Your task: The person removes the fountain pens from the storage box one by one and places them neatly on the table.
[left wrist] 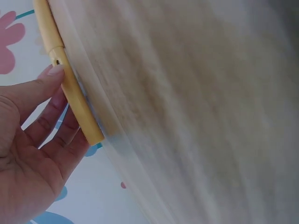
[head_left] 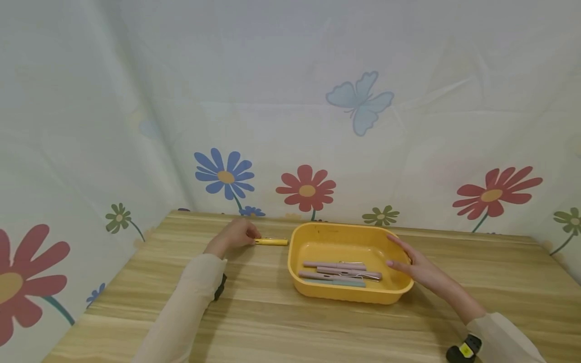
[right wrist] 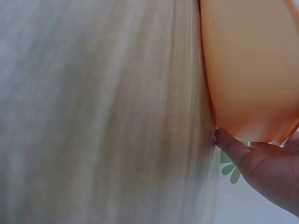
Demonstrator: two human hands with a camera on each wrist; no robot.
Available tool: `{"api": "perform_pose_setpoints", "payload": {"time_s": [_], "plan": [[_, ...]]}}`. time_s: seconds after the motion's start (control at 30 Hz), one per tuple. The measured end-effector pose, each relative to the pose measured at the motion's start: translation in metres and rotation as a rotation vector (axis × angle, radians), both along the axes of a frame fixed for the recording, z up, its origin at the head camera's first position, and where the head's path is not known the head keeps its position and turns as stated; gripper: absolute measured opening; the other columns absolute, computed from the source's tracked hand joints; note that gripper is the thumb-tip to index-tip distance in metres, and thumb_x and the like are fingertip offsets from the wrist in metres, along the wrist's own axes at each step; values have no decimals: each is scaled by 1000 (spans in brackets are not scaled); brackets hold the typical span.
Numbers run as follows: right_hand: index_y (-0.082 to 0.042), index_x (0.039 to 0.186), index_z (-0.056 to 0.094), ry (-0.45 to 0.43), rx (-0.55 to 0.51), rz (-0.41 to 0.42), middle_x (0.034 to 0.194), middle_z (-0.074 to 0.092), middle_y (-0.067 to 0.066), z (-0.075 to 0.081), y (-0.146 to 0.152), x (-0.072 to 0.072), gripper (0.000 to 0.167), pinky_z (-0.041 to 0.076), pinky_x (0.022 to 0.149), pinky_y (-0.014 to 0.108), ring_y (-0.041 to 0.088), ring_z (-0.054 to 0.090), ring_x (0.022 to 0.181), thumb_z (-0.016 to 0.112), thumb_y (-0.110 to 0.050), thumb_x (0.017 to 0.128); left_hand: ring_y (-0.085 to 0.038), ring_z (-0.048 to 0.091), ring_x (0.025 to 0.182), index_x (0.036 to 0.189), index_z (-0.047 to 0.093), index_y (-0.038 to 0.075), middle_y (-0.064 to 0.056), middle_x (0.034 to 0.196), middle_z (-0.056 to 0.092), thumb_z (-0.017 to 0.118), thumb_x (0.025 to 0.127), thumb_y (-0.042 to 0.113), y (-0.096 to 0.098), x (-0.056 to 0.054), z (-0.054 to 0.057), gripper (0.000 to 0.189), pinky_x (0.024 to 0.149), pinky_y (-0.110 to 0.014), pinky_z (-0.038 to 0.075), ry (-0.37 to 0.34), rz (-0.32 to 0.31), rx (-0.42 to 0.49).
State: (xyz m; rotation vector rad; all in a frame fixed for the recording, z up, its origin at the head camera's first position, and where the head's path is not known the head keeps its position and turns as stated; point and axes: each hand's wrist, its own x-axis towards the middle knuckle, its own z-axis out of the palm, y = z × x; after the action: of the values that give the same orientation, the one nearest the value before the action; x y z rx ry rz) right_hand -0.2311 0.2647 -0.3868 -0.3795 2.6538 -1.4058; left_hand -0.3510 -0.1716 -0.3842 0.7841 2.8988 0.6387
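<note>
In the head view, my left hand pinches a yellow pen at its left end, low over the table left of a yellow plastic basin. The left wrist view shows the thumb on one side of the pen and fingers behind it. My right hand holds the basin's right end, with fingers at the rim. From the right wrist, one finger touches the basin's outer wall near its base. Inside the basin lie several clipped pens, mauve ones and a teal one.
A wood-grain table carries the basin near its back edge. Behind it hangs a pale curtain printed with flowers and a butterfly. Dark wrist devices, one at the right cuff, sit on both arms.
</note>
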Motion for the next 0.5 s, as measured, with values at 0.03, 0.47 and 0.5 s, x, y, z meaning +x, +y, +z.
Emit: {"api": "perform_pose_setpoints", "payload": {"time_s": [0.03, 0.47, 0.5], "plan": [[-8, 145, 20, 0, -1, 0, 147, 10, 26, 0, 0, 0, 69, 15, 97, 67, 50, 10, 131, 57, -23, 89, -21, 61, 83, 93, 71, 2, -7, 87, 68, 68, 75, 0, 0, 1, 0, 18, 78, -36, 49, 5, 0, 7], [-6, 144, 20, -8, -10, -6, 146, 12, 28, -1, 0, 0, 70, 16, 99, 64, 49, 13, 130, 58, -24, 89, -23, 62, 92, 105, 65, -1, -12, 100, 67, 68, 81, 13, 21, 31, 14, 28, 80, -33, 50, -2, -70, 279], [-6, 144, 20, -10, -10, -6, 146, 12, 28, -1, 1, 0, 70, 17, 99, 64, 49, 14, 130, 58, -24, 89, -23, 62, 92, 106, 65, -2, -12, 101, 66, 68, 81, 14, 23, 33, 14, 29, 79, -32, 51, -3, -73, 298]]}}
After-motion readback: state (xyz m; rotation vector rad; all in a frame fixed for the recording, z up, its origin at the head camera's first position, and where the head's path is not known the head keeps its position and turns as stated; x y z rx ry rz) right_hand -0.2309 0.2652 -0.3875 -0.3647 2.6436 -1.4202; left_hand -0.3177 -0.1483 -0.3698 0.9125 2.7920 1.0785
